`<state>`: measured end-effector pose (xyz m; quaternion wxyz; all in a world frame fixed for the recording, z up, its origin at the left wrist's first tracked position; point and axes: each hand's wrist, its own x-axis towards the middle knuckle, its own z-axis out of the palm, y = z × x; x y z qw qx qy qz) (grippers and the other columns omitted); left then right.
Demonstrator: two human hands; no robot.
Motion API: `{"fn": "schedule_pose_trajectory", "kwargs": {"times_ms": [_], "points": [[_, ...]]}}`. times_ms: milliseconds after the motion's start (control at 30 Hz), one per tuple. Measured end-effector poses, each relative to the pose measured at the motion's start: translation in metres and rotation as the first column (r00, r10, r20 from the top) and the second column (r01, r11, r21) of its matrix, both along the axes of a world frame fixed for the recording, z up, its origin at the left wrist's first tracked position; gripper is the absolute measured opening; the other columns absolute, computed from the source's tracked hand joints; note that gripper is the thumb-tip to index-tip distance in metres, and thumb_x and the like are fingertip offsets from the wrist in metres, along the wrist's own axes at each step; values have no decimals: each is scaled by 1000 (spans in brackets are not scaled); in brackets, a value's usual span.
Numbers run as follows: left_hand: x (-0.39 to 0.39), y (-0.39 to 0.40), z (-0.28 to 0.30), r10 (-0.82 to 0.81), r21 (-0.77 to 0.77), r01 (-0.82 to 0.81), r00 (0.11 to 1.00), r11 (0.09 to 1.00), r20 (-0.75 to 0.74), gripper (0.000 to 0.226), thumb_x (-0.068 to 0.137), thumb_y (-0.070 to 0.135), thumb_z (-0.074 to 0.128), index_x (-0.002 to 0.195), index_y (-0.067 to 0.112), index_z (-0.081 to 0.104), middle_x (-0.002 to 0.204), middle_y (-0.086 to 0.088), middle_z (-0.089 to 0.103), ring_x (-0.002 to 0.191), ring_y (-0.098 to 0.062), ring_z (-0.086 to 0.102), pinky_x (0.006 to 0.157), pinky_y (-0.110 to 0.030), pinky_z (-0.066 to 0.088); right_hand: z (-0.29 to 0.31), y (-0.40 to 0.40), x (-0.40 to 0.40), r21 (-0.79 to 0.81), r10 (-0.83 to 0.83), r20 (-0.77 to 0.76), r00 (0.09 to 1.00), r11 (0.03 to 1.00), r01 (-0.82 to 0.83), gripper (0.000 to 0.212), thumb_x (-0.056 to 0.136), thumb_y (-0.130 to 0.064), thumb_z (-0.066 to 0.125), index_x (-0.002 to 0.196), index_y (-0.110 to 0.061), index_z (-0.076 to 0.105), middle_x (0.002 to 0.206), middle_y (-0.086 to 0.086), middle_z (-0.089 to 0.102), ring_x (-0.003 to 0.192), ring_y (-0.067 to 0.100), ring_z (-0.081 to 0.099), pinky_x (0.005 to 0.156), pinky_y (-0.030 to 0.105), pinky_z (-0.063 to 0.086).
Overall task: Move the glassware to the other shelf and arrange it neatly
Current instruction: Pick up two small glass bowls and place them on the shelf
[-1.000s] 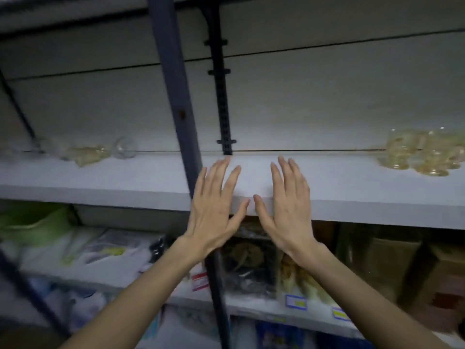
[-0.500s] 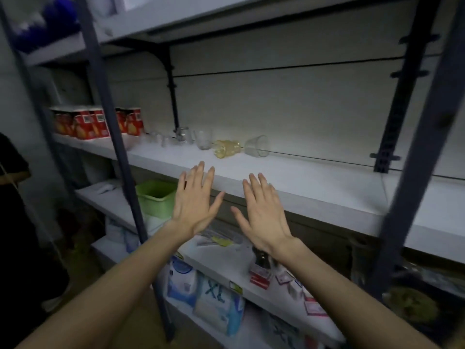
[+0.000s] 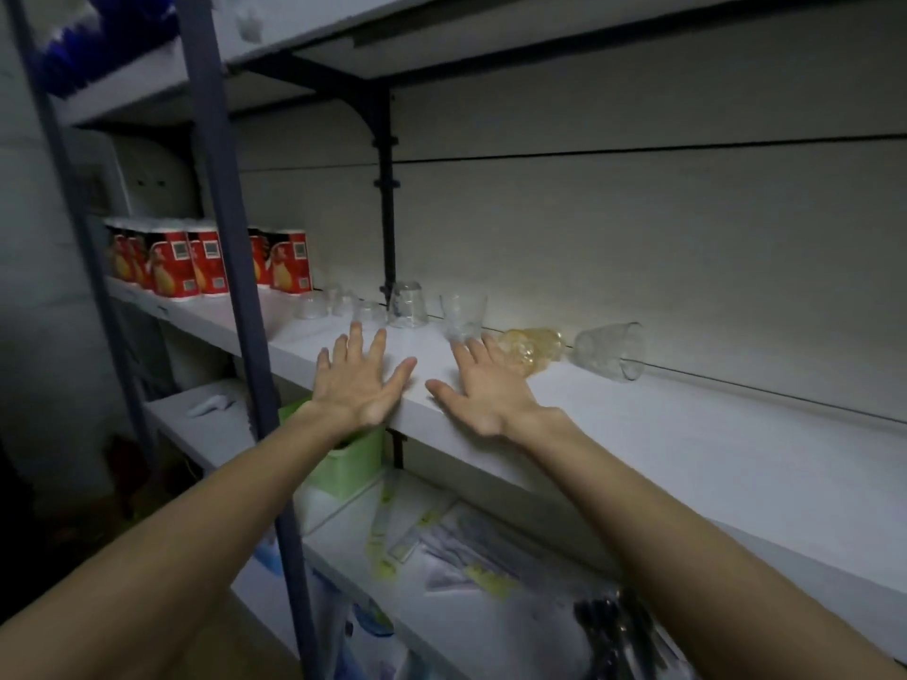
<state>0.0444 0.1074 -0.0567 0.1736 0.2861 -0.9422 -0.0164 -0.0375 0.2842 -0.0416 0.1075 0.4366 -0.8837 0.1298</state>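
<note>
Several glasses stand along the back of a white shelf (image 3: 638, 434). A clear tumbler (image 3: 608, 350) lies on its side at the right, and a yellow glass (image 3: 532, 348) lies next to it. An upright clear glass (image 3: 464, 311) and an upturned clear glass (image 3: 407, 304) stand further left, with small clear glasses (image 3: 324, 304) beyond them. My left hand (image 3: 360, 380) and my right hand (image 3: 483, 385) hover flat over the shelf's front, fingers spread, holding nothing. My right fingertips are close to the yellow glass.
Red snack canisters (image 3: 196, 262) fill the shelf's left end. A dark blue upright post (image 3: 235, 287) crosses in front of my left arm. A green bin (image 3: 343, 463) and packets (image 3: 441, 547) lie on the lower shelf. A shelf above holds blue items (image 3: 98, 31).
The view has swung left from the right bay with yellow glasses to this bay. Both hands stayed open and came closer to the glasses on the shelf.
</note>
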Motion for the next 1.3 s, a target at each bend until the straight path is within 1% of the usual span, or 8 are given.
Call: {"fn": "schedule_pose_trajectory", "kwargs": {"times_ms": [267, 367, 533, 633, 700, 833, 1067, 1300], "points": [[-52, -125, 8, 26, 90, -30, 998, 996, 49, 85, 97, 74, 20, 164, 27, -6, 171, -9, -15, 159, -32, -2, 127, -51, 5, 0, -130, -55, -20, 40, 80, 996, 999, -39, 82, 99, -44, 54, 161, -7, 15, 165, 17, 20, 153, 33, 17, 123, 41, 19], [-77, -163, 11, -18, 71, 13, 997, 997, 80, 87, 97, 74, 24, 164, 27, -8, 171, -7, -16, 159, -31, -2, 127, -51, 6, 3, -166, -74, -20, 9, 113, 994, 1000, -6, 85, 98, -39, 57, 161, -6, 10, 168, 16, 10, 155, 33, 12, 123, 39, 17], [-119, -211, 8, -141, 103, 132, 986, 986, 91, 90, 97, 74, 28, 164, 26, -7, 172, -5, -14, 159, -29, 1, 127, -50, 11, 5, -213, -105, -96, -97, 137, 986, 989, 110, 86, 94, -31, 64, 159, -6, 13, 165, 17, 17, 151, 35, 19, 122, 40, 23], [-139, -230, 11, -232, 112, 225, 971, 968, 51, 89, 96, 73, 35, 165, 26, 1, 173, -3, -3, 157, -29, 15, 121, -49, 24, 11, -241, -120, -174, -167, 159, 973, 965, 194, 80, 90, -26, 68, 154, -7, 24, 156, 18, 29, 143, 37, 32, 117, 40, 33], [-150, -237, 13, -292, 134, 289, 957, 948, -2, 84, 96, 70, 40, 163, 27, 15, 171, -3, 17, 151, -30, 31, 111, -48, 36, 15, -258, -130, -235, -223, 177, 959, 936, 261, 80, 89, -24, 68, 154, -8, 25, 157, 19, 28, 140, 39, 36, 115, 42, 37], [-163, -250, 10, -304, 109, 315, 947, 943, -106, 64, 92, 69, 51, 141, 28, 52, 132, -9, 66, 122, -33, 59, 87, -40, 48, 23, -278, -147, -226, -256, 176, 951, 929, 292, 80, 92, -23, 61, 160, -21, 20, 164, 11, 23, 141, 39, 35, 110, 45, 40], [-163, -256, 13, -270, 235, 310, 945, 921, -188, 60, 84, 65, 65, 133, 32, 59, 124, -7, 68, 118, -31, 60, 78, -33, 41, 26, -284, -146, -207, -363, 115, 924, 902, 380, 60, 89, -32, 71, 141, -13, 50, 139, 14, 41, 121, 37, 52, 99, 42, 49], [-159, -254, 17, -265, 305, 303, 951, 903, -161, 74, 80, 58, 74, 141, 24, 52, 132, -6, 66, 123, -32, 60, 81, -33, 44, 28, -267, -125, -134, -362, 253, 897, 905, 403, 92, 77, -36, 82, 153, -28, 32, 139, 15, 45, 118, 38, 58, 101, 38, 48]]}}
